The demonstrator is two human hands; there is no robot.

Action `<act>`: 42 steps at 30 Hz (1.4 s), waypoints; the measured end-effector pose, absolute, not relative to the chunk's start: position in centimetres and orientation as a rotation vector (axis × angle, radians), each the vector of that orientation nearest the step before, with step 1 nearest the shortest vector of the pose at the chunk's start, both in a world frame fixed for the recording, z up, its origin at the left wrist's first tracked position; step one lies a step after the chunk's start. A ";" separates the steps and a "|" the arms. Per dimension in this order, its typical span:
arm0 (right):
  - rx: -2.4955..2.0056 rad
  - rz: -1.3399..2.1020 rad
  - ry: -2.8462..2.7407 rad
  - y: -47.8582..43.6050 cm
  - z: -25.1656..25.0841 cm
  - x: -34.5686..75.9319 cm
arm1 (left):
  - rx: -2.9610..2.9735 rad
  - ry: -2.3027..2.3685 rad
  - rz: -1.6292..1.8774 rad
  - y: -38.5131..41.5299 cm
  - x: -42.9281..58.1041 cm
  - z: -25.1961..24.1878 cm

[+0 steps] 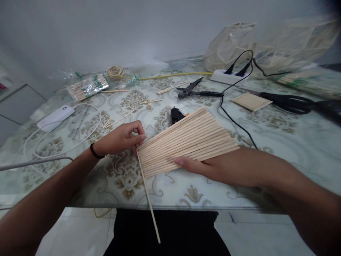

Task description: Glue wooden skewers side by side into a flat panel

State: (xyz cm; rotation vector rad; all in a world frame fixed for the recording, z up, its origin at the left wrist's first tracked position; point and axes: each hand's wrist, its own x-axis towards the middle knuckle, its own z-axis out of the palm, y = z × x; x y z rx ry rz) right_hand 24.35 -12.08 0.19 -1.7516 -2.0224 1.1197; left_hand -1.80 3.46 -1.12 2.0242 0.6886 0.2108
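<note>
A fan-shaped panel of thin wooden sticks [183, 138] lies tilted above the patterned table, its narrow end toward the left. My right hand [213, 165] holds it from the lower right, thumb on top and the other fingers hidden beneath. At the narrow end, my left hand [133, 137] pinches the panel's upper left corner with bent fingers. One long single stick [149, 199] runs along the narrow edge and sticks out past the table's front edge. Just behind the panel sits a black glue gun [177, 115], partly covered by it.
Black-handled cutters [190, 89], a white power strip [229, 77] with black cords, large scissors [287, 102] and a small stick panel [252, 102] lie behind and right. A bagged stick bundle [87, 87], white device [55, 118] and loose sticks [108, 123] are left. Translucent stick-framed forms [230, 46] stand behind.
</note>
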 end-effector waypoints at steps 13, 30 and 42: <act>-1.725 1.151 -2.034 -12.1 0.6 24.3 | 1.982 0.685 0.167 3.6 -1.8 -1.3; -1.668 1.111 -1.993 -12.2 0.0 24.5 | 1.940 0.713 0.198 3.3 -1.6 -1.2; -1.408 0.990 -2.065 -12.5 1.4 23.8 | 2.062 0.698 0.246 3.3 -1.7 -1.1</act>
